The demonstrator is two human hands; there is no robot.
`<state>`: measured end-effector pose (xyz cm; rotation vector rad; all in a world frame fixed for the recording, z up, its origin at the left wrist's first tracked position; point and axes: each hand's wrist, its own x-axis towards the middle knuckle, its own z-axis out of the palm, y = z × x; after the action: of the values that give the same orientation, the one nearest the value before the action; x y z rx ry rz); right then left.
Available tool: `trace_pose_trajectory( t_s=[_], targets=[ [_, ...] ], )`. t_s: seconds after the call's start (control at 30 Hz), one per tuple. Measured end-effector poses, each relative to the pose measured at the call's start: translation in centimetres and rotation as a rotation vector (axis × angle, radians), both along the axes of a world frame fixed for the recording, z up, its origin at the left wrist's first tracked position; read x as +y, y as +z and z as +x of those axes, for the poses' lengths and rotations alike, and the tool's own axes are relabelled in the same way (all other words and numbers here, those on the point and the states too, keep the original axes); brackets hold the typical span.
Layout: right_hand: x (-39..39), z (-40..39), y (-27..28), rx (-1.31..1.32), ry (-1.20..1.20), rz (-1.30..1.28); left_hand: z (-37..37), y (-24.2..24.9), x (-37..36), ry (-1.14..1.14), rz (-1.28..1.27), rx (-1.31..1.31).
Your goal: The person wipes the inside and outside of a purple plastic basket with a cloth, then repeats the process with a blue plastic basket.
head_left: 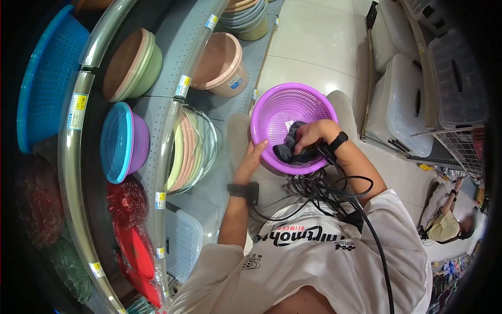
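A purple plastic basket [268, 99] with perforated walls sits over my lap, its opening facing up toward me. My left hand [253, 159] is closed on its near-left rim, thumb over the edge. Inside the basket, my right hand [314, 135] pinches a dark grey cloth [285, 153] that lies bunched against the basket's near wall. A small white label [289, 125] shows on the basket floor beside the cloth. Both wrists carry black bands, and black cables [319, 191] hang tangled between my forearms, just below the basket.
Shelves on the left hold a pink bucket [219, 65], stacked basins [133, 65], a blue basket [116, 141] and red plastic ware [138, 246]. Clear storage boxes [402, 104] line the right side. Another person [444, 220] is at the far right, on the tiled floor [308, 42].
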<state>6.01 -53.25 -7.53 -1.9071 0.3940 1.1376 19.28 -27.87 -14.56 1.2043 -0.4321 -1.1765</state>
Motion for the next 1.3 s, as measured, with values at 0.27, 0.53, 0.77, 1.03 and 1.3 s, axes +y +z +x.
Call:
trace_pose_trajectory(
  t_s=[0.27,0.53,0.77,1.03,1.3],
  targets=[
    [2.6,-0.2,1.7,0.016,-0.148,0.08,0.2,-0.3,0.3,-0.033,-0.005,-0.02],
    [5.3,-0.7,1.3,-0.194,-0.236,0.373,0.5,-0.6,1.2,-0.038,-0.012,-0.09],
    [5.9,-1.4,1.1,-0.422,-0.318,0.402,0.7,-0.8,1.2,-0.037,0.037,-0.043],
    [2.1,-3.0,10.1,-0.903,-0.91,0.373,-0.2,0.2,1.1,0.003,-0.095,-0.134],
    [1.7,-3.4,16.6,-1.626,-0.83,-0.334,-1.0,1.0,1.4,0.08,-0.022,-0.282]
  ],
)
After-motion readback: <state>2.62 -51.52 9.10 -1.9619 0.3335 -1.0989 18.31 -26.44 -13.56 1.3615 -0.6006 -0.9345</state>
